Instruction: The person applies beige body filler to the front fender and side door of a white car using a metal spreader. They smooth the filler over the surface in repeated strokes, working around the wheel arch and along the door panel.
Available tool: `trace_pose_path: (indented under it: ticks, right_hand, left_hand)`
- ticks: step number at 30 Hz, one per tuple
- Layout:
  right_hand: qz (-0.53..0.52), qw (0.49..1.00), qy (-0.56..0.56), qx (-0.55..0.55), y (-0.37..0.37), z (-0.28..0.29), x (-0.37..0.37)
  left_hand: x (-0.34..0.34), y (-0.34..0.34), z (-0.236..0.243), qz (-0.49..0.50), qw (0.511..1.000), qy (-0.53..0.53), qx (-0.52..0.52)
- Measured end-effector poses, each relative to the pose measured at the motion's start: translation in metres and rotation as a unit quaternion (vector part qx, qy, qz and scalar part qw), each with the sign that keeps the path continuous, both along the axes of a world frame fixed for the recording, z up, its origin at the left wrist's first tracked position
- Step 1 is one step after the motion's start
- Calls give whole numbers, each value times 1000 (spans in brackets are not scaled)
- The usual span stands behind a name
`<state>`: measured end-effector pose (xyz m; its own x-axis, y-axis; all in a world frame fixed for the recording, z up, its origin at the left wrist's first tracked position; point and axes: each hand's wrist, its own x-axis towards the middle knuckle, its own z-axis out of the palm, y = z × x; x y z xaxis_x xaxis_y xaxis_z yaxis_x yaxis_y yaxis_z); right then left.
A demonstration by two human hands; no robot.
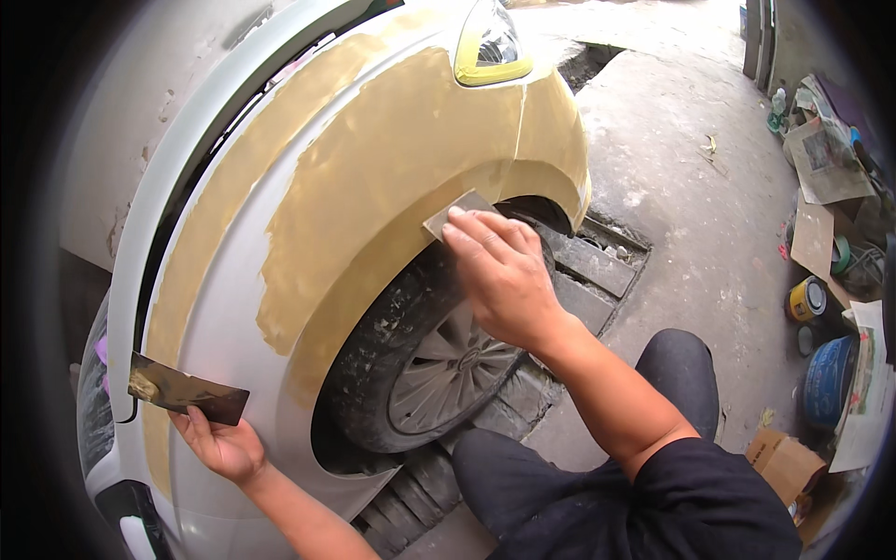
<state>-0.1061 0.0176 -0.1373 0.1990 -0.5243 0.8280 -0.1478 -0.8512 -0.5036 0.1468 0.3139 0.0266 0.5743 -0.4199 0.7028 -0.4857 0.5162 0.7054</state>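
Observation:
A pale car fender [238,289] fills the left and middle of the view, with broad patches of tan body filler [373,140] spread over it. Just above the wheel [448,369], my right hand [504,271] grips a flat grey putty spreader [464,207], whose edge meets the filler along the wheel arch. At lower left my left hand [219,448] pinches a dark rectangular plate [201,394] by its lower edge. A dab of tan filler sits on the plate's left end. Yellow tape rings the headlight [495,49] at the top.
Slatted grating [588,266] lies in the floor around the wheel. Along the right stand a yellow can [806,300], a blue tub [830,381] and a cardboard box [782,462], among papers and clutter. My bent knees [679,373] are beside the wheel.

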Motion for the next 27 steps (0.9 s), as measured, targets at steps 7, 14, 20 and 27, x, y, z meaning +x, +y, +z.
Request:
trace_pose_path:
  ticks: [7, 14, 20, 27]
  right_hand:
    - [-6, 1000, -18, 4, -5, 6, 15]
    - [11, 1000, 9, 11, 15, -24, 14]
    - [9, 999, 35, 26, 15, -20, -6]
    - [-8, 1000, -9, 20, -32, -10, -7]
  left_hand:
    - [-4, -2, -1, 14, 1000, 11, -8]
    - [-2, -1, 1, 25, 1000, 9, -1]
    - [-3, -1, 2, -13, 1000, 3, 11]
    - [-2, -2, 2, 37, 999, 2, 11]
